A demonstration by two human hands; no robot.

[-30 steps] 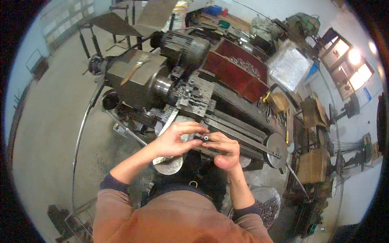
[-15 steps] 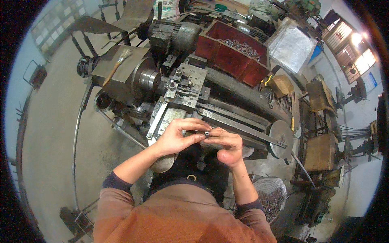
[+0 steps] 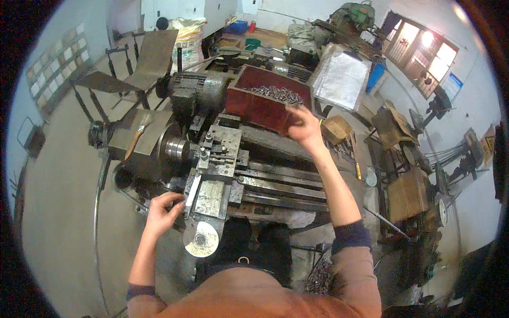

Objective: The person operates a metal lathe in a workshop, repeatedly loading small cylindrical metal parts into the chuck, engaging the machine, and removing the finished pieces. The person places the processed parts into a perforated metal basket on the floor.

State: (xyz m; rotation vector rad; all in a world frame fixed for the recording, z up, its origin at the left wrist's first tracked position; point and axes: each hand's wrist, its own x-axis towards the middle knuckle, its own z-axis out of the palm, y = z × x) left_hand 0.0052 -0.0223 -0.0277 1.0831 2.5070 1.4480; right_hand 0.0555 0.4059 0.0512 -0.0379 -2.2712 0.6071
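Observation:
My left hand (image 3: 162, 213) is at the near left side of the lathe slide (image 3: 212, 197). Its thumb and fingertips come together beside a bright metal strip (image 3: 193, 193); whatever they hold is too small to make out. Stretched forward, my right hand (image 3: 306, 127) is at the front right wall of a red bin (image 3: 252, 108). Its fingers are curved and look apart, slightly blurred. Small shiny metal parts (image 3: 275, 94) are heaped inside the bin. The lathe chuck (image 3: 176, 149) and a tool-post block (image 3: 225, 140) lie beyond my left hand.
A brush (image 3: 137, 139) lies on the headstock cover (image 3: 151, 124). A motor (image 3: 195, 91) stands behind it. The round handwheel (image 3: 200, 239) juts toward me. To the right are a cardboard box (image 3: 336, 127) and hand tools; a basket of metal pieces (image 3: 319, 275) stands low right.
My hands were together around a small cylindrical metal part. They have separated: the left went down and left to the slide, the right forward to the red bin. The view has tilted up.

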